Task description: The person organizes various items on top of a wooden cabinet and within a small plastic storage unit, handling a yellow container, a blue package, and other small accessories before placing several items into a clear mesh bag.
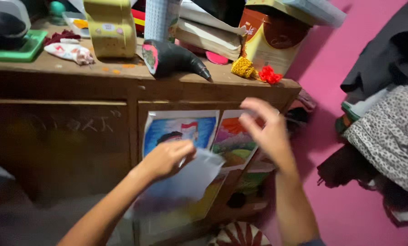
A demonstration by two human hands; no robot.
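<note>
My left hand is closed on a thin pale grey sheet or cloth that hangs down in front of a wooden cabinet. My right hand is raised beside it, fingers apart and blurred, holding nothing, just in front of the cabinet door. Two colourful drawings are stuck on that door: a blue one with a figure above my left hand and a landscape one behind my right hand.
The cabinet top holds a yellow box, a black shark-like toy, stacked books, a brown-and-yellow tin, a green tray, and yellow and red pompoms. Clothes hang against the pink wall at right.
</note>
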